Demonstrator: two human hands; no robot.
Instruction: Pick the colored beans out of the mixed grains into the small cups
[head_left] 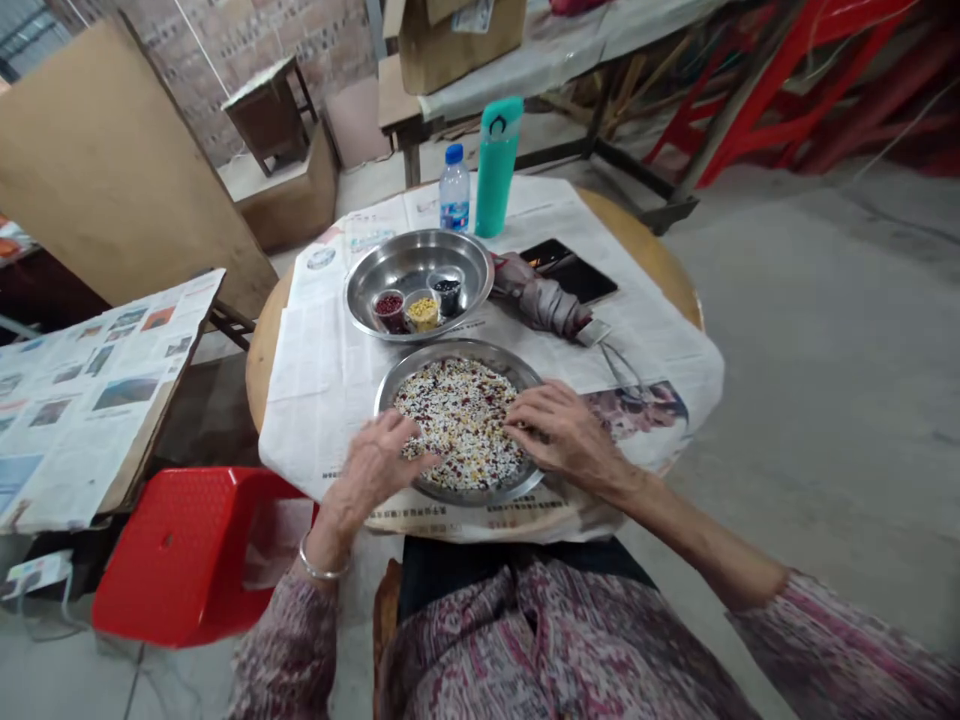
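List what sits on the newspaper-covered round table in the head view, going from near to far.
Steel plate of mixed beans and grains → steel bowl holding three small cups of beans and grains → teal flask

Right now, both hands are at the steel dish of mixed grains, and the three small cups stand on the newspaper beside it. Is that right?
Not quite: the head view shows the three small cups standing inside a second steel dish, not on the newspaper. The rest of what you said holds.
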